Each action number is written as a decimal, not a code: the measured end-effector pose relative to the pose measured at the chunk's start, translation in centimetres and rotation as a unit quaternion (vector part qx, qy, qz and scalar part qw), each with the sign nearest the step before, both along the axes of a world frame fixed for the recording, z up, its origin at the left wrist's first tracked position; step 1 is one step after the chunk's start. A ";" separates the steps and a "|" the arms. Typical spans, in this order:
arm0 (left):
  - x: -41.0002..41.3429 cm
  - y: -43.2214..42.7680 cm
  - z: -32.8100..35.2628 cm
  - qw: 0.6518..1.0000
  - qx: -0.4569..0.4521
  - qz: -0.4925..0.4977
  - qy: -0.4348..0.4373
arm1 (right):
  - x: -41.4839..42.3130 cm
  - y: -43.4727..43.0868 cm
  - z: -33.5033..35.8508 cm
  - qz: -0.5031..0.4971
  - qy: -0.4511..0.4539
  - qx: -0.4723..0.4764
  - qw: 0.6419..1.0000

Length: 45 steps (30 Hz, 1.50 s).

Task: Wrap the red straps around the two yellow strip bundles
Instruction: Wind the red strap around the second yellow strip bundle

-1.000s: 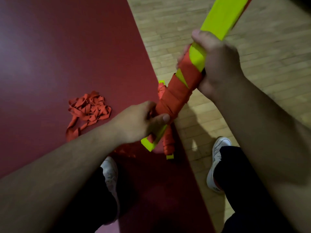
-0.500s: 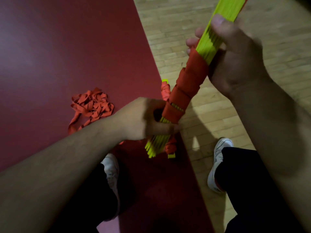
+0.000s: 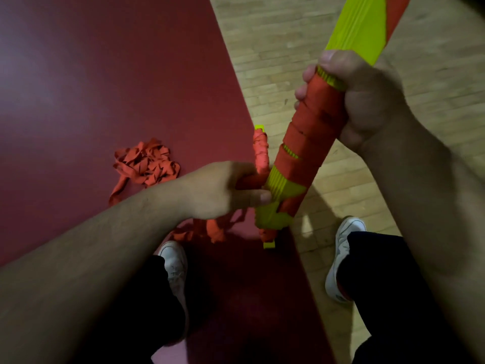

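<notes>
A long yellow strip bundle point(image 3: 357, 30) runs from the upper right down to the centre, its middle wound in red strap point(image 3: 309, 132). My right hand point(image 3: 362, 101) grips the bundle at the top of the wound part. My left hand point(image 3: 223, 190) pinches the loose red strap against the bundle's lower end, where yellow shows between turns. A second, thinner bundle point(image 3: 261, 151), wrapped in red with yellow tips, lies on the red mat's edge behind the first. A pile of loose red strap point(image 3: 147, 164) sits on the mat to the left.
The dark red mat point(image 3: 105, 74) covers the left side; wooden floor point(image 3: 275, 48) lies to the right. My two white shoes point(image 3: 174, 261) point(image 3: 341, 256) and dark trousers are below. More red strap point(image 3: 210, 229) trails under my left hand.
The bundle has been turned in my hands and the red wrap now covers more of its lower part. My left hand has shifted its hold on the strap at the lower end.
</notes>
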<state>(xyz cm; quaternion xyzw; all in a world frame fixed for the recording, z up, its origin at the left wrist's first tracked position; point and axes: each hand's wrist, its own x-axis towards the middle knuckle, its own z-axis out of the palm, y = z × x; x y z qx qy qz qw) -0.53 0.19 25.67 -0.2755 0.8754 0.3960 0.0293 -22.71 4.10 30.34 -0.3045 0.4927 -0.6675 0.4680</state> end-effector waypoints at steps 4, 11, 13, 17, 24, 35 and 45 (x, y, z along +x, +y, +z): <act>-0.3 -0.3 -0.3 0.999 -0.043 0.017 -0.015 | 0.8 0.1 -0.2 -0.053 0.057 -0.018 0.997; -1.2 1.8 -0.7 0.993 -0.080 0.085 -0.023 | 2.6 -0.5 -0.7 -0.160 0.135 -0.006 0.978; -1.5 2.4 -1.0 0.988 -0.119 0.100 -0.027 | 3.2 -0.6 -0.9 -0.175 0.172 0.003 0.969; -1.6 2.4 -1.4 0.975 -0.176 0.134 -0.008 | 4.0 -0.3 -0.4 -0.194 0.207 -0.001 0.959; -2.3 3.9 -1.6 0.953 -0.241 0.181 0.018 | 4.3 0.3 1.0 -0.209 0.198 -0.029 0.957; -0.6 3.2 0.8 0.986 0.087 -0.055 0.131 | -0.2 1.9 0.9 0.212 -0.152 -0.078 0.962; -0.8 1.8 -0.4 0.997 -0.069 0.033 0.003 | 1.1 0.3 0.0 -0.132 0.079 0.034 0.987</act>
